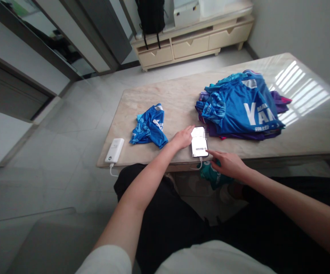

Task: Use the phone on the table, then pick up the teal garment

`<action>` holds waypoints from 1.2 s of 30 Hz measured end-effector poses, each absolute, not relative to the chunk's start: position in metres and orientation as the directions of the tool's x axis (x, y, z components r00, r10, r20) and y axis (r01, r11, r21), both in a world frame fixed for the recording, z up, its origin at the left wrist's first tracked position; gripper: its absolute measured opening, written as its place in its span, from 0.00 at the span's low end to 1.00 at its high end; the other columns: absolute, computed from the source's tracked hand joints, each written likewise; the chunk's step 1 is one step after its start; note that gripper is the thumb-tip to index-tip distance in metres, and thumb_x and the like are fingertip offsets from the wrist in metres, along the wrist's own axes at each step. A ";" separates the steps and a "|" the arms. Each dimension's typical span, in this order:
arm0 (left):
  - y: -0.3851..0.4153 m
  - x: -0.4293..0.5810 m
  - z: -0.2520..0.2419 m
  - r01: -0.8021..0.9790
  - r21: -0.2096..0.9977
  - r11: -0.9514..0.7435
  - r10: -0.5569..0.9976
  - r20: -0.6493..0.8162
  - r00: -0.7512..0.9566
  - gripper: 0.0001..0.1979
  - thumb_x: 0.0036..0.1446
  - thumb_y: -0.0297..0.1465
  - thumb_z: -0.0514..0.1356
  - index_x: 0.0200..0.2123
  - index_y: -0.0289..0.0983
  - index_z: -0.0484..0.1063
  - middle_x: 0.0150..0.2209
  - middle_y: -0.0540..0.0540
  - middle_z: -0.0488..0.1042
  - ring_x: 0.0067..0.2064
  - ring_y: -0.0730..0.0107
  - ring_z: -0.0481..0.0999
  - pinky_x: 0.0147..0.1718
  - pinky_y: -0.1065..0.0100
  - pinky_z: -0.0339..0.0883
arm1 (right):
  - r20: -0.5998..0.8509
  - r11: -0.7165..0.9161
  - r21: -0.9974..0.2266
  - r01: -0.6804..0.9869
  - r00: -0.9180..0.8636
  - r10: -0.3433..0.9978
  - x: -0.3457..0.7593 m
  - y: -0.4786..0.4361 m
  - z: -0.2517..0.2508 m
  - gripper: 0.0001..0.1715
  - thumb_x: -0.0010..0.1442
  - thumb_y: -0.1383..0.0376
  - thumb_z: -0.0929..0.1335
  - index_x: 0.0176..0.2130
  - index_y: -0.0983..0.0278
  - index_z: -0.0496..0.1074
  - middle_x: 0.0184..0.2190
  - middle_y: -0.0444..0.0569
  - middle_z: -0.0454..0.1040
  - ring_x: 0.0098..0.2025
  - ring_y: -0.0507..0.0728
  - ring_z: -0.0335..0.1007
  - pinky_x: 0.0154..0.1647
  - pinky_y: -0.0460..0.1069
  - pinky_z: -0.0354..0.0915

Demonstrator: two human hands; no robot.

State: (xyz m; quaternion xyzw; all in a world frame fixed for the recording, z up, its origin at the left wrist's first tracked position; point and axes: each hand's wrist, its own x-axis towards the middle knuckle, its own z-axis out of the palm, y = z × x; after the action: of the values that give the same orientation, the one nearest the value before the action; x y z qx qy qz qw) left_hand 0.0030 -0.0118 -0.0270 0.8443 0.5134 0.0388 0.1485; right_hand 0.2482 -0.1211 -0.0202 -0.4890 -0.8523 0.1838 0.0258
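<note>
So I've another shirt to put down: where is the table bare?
Bare marble table lies behind the crumpled blue shirt, across to the stacked jerseys. More lies right of that stack, in the sunlit corner. The near edge is crowded: power bank, phone, with the left hand and right hand touching the phone.

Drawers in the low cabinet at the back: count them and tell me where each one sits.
3. The left drawer, the middle drawer and the right drawer sit side by side along the cabinet front. The black bag may hide others.
</note>
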 end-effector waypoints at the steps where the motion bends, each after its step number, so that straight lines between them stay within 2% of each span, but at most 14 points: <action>1: -0.012 0.003 -0.027 0.856 0.290 -0.428 0.879 -0.086 0.468 0.31 0.64 0.23 0.46 0.71 0.29 0.55 0.72 0.37 0.58 0.71 0.60 0.61 0.68 0.61 0.57 | -0.136 0.450 -0.351 0.821 -0.520 0.843 0.248 -0.121 -0.020 0.32 0.66 0.57 0.63 0.68 0.56 0.63 0.47 0.47 0.82 0.41 0.62 0.80 0.33 0.50 0.61; 4: -0.012 0.003 -0.026 0.857 0.290 -0.426 0.881 -0.084 0.466 0.30 0.65 0.25 0.47 0.71 0.30 0.55 0.72 0.36 0.58 0.71 0.62 0.61 0.69 0.62 0.56 | -0.119 0.443 -0.379 0.812 -0.518 0.847 0.249 -0.122 -0.023 0.30 0.67 0.57 0.63 0.65 0.57 0.64 0.42 0.46 0.83 0.40 0.61 0.80 0.33 0.49 0.60; 9: -0.014 0.002 -0.023 0.850 0.301 -0.433 0.874 -0.092 0.477 0.32 0.67 0.34 0.52 0.71 0.31 0.54 0.72 0.36 0.58 0.71 0.60 0.60 0.69 0.62 0.54 | -0.103 0.442 -0.405 0.801 -0.520 0.848 0.251 -0.124 -0.029 0.28 0.66 0.57 0.64 0.63 0.57 0.64 0.40 0.45 0.82 0.39 0.60 0.80 0.32 0.49 0.58; 16: -0.015 0.000 -0.022 0.844 0.306 -0.441 0.863 -0.113 0.492 0.43 0.62 0.47 0.61 0.72 0.31 0.51 0.72 0.34 0.56 0.72 0.55 0.59 0.68 0.61 0.56 | -0.083 0.443 -0.407 0.798 -0.516 0.853 0.252 -0.125 -0.028 0.26 0.66 0.59 0.64 0.62 0.58 0.64 0.41 0.45 0.82 0.38 0.60 0.79 0.31 0.49 0.56; 20: -0.014 -0.001 -0.021 0.838 0.323 -0.440 0.861 -0.111 0.496 0.42 0.62 0.46 0.61 0.72 0.33 0.51 0.72 0.35 0.57 0.71 0.55 0.61 0.68 0.61 0.56 | -0.085 0.442 -0.412 0.796 -0.517 0.852 0.252 -0.125 -0.028 0.27 0.66 0.59 0.64 0.63 0.58 0.63 0.42 0.45 0.82 0.38 0.60 0.79 0.31 0.49 0.56; 25: -0.014 -0.002 -0.022 0.822 0.349 -0.449 0.857 -0.091 0.507 0.45 0.61 0.46 0.63 0.72 0.31 0.51 0.72 0.35 0.56 0.71 0.54 0.60 0.68 0.61 0.55 | -0.100 0.439 -0.403 0.803 -0.516 0.851 0.253 -0.126 -0.028 0.28 0.66 0.58 0.64 0.63 0.58 0.63 0.42 0.46 0.82 0.39 0.60 0.79 0.31 0.48 0.57; 30: -0.011 -0.001 -0.022 0.823 0.381 -0.421 0.864 -0.106 0.491 0.42 0.64 0.48 0.59 0.73 0.33 0.50 0.73 0.36 0.55 0.72 0.55 0.60 0.68 0.60 0.55 | -0.115 0.456 -0.398 0.796 -0.537 0.836 0.254 -0.133 -0.025 0.26 0.66 0.57 0.64 0.62 0.57 0.66 0.42 0.46 0.82 0.39 0.60 0.79 0.32 0.49 0.58; 34: -0.012 -0.001 -0.019 0.827 0.378 -0.416 0.864 -0.121 0.489 0.39 0.66 0.47 0.57 0.72 0.32 0.52 0.72 0.35 0.56 0.71 0.55 0.60 0.68 0.60 0.56 | -0.097 0.470 -0.436 0.767 -0.559 0.823 0.255 -0.141 -0.019 0.24 0.67 0.57 0.64 0.61 0.57 0.67 0.42 0.46 0.82 0.39 0.60 0.79 0.35 0.49 0.61; 36: -0.013 -0.002 -0.018 0.822 0.379 -0.424 0.859 -0.118 0.498 0.42 0.63 0.47 0.59 0.72 0.33 0.52 0.72 0.34 0.56 0.71 0.54 0.60 0.68 0.60 0.56 | -0.085 0.449 -0.463 0.765 -0.542 0.836 0.254 -0.146 -0.014 0.23 0.66 0.58 0.64 0.60 0.57 0.68 0.42 0.45 0.82 0.39 0.60 0.79 0.37 0.49 0.63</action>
State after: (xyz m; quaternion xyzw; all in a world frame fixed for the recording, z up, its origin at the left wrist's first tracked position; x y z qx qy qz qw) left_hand -0.0020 -0.0132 -0.0178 0.8426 0.4989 0.0469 0.1974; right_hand 0.2541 -0.1457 -0.0136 -0.4721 -0.8475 0.2298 0.0776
